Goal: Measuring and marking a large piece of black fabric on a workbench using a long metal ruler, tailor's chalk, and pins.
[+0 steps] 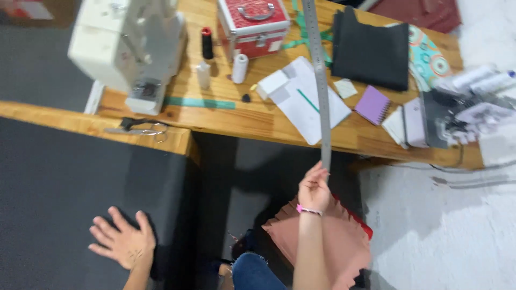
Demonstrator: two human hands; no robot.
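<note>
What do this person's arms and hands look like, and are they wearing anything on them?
Both forearms are bare, with no sleeves or gloves. The right hand has a thin pink and white woven bracelet around its wrist. The left hand wears no ring or band that can be seen; a small dark marking shows near its wrist, too blurred to make out.

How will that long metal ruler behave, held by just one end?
The long metal ruler, pinched at its near end by the right hand, looks thin, so it probably flexes and wobbles. Its bare metal may slip. It seems light, though leverage could tire the grip.
</note>
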